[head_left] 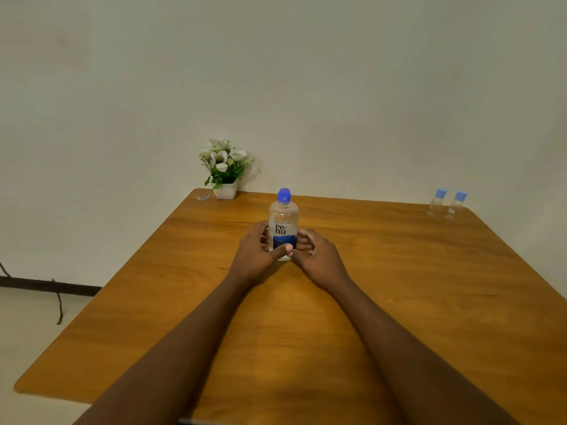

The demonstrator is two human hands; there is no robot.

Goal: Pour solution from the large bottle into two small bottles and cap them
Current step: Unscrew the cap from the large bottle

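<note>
Right now the renu solution bottle point(283, 222) stands upright in the middle of the wooden table point(399, 286), blue cap on. The left hand point(257, 256) wraps its lower half, thumb across the label. The right hand point(316, 256) closes in opposite, fingers curled against the bottle's side. At the far right corner, two small clear bottles point(437, 204) point(457, 205) stand side by side, capped blue. A potted flower arrangement point(225, 167) sits at the far edge.
</note>
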